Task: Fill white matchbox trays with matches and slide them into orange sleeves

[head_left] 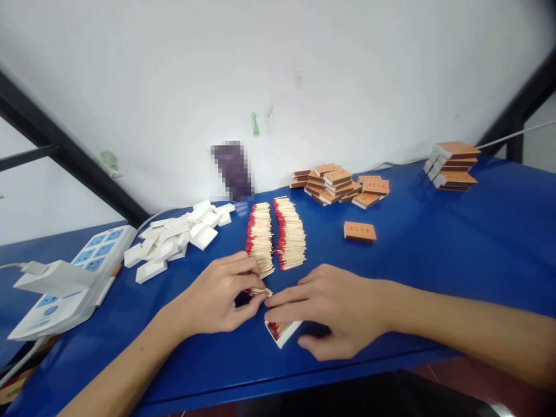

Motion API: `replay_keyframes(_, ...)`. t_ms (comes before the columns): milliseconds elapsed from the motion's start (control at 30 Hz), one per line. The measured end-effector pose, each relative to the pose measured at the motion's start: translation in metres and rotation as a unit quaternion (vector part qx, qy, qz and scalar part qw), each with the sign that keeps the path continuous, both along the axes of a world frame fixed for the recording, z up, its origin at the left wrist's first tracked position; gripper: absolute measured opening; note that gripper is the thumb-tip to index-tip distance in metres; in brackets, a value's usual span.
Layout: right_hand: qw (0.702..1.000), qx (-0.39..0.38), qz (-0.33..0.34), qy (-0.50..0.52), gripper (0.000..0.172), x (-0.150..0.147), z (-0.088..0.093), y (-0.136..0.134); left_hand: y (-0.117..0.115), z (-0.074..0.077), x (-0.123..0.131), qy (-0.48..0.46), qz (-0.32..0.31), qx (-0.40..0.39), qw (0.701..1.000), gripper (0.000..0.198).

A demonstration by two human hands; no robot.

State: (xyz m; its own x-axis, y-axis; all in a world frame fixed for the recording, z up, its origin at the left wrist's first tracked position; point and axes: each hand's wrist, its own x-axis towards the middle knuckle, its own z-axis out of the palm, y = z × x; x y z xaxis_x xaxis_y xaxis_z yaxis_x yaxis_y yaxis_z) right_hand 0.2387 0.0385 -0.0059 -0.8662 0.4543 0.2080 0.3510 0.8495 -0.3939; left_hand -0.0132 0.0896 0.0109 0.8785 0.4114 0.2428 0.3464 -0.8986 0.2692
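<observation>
Blue table point(417, 260) — matches point(275, 332) in white tray point(290, 332)

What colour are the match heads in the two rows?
Red; the match heads show best in the head camera's view.

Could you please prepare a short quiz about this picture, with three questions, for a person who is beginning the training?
1. Which hand is over the white tray that has matches in it?
2. True or false: in the two rows of matches, the red heads lie toward the left of the picture.
3. Which is farthest right in the picture?
A) the pile of white trays
B) the stack of orange matchboxes
C) the power strip

Key: 1. The right hand. 2. True. 3. B.
</observation>
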Motion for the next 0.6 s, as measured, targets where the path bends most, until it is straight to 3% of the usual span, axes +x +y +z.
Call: replay_keyframes(600, 1.000, -0.006, -0.010, 0.000, 0.045, 0.0011, 0.0008, 0.0004, 0.0049, 0.0000, -0.0026, 0.015, 0.006, 0.034, 0.999, 0.016)
